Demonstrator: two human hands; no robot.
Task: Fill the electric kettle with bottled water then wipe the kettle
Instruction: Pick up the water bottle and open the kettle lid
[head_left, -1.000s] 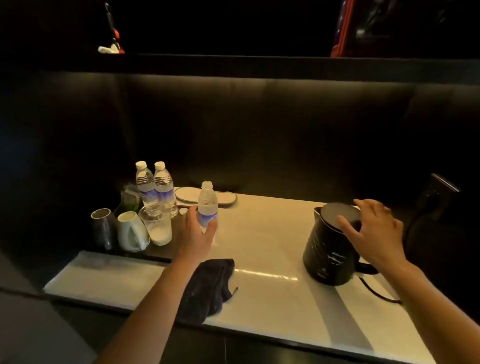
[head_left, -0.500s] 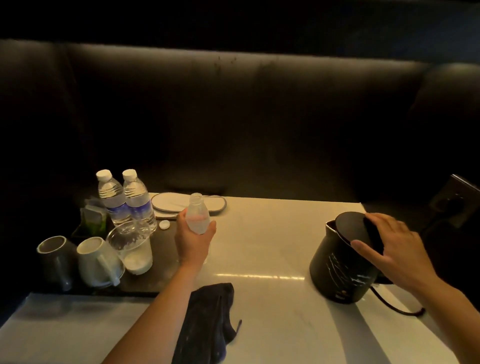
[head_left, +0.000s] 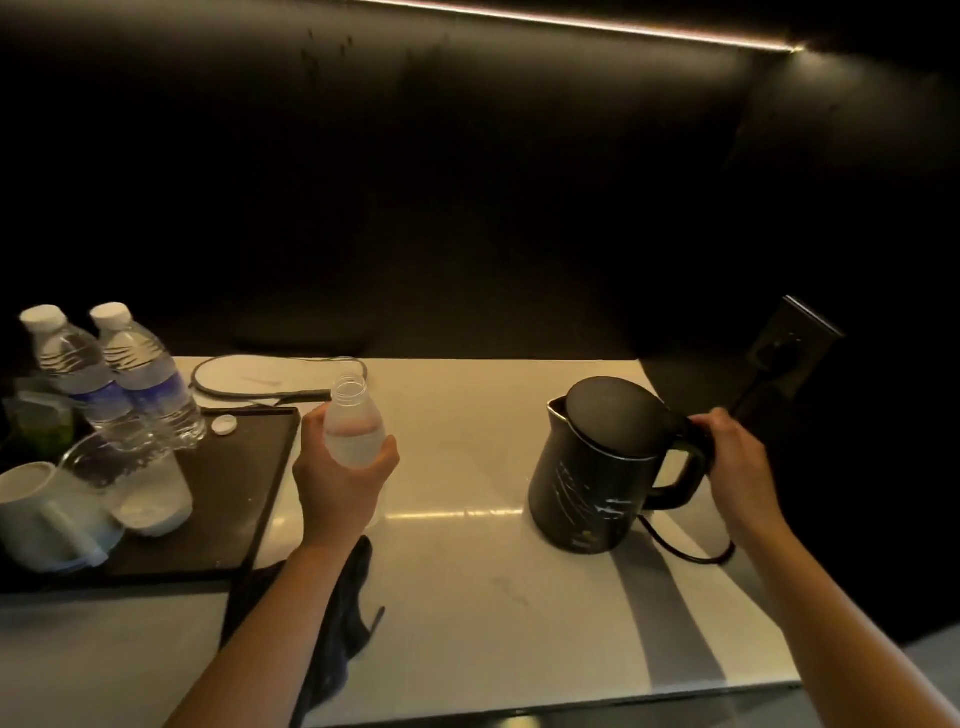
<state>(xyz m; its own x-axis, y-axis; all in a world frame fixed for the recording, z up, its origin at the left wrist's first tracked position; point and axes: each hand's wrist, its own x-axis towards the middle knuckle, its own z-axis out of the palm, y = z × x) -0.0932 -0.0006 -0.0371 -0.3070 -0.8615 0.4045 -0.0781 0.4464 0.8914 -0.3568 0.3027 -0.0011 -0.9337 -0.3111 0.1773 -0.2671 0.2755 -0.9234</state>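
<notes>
My left hand (head_left: 340, 480) grips an uncapped clear water bottle (head_left: 353, 423), held upright above the pale counter (head_left: 467, 597). Its white cap (head_left: 224, 425) lies on the dark tray (head_left: 228, 499). To the right stands the black electric kettle (head_left: 597, 467) with its lid tilted up. My right hand (head_left: 737, 457) is closed around the top of the kettle's handle. A dark cloth (head_left: 343, 618) lies on the counter under my left forearm, partly hidden by it.
Two capped water bottles (head_left: 124, 379), a glass (head_left: 135, 488) and white mugs (head_left: 36, 514) crowd the tray at left. A small oval dish (head_left: 249, 376) lies behind. The kettle's cord (head_left: 685, 551) loops to a wall socket (head_left: 784, 353) at right. Dark wall behind.
The bottle now has no cap and my left hand has lifted it off the counter. My right hand has shifted from the kettle's lid to its handle, and the lid stands tilted up.
</notes>
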